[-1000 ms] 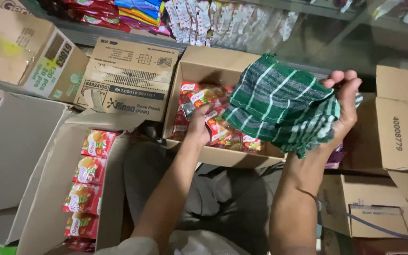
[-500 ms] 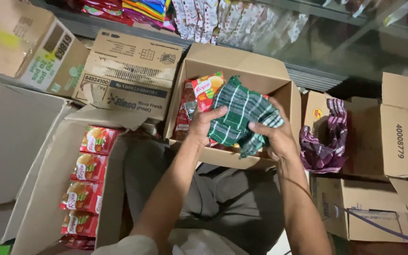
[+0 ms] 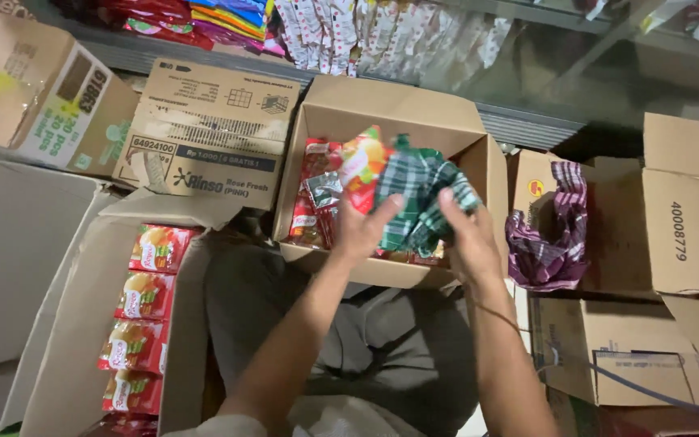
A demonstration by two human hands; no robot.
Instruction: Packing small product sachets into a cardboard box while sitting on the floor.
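green plaid cloth bunched up over the open cardboard box, left hand and right hand both clamped on its lower edge, red snack packets just left of the grip, purple plaid cloth off right

head cam | looks steeply down | close over open carton

A small shop's stockroom floor. Open cardboard boxes hold rows of red snack packets, and a shelf above is hung with strips of sachets.
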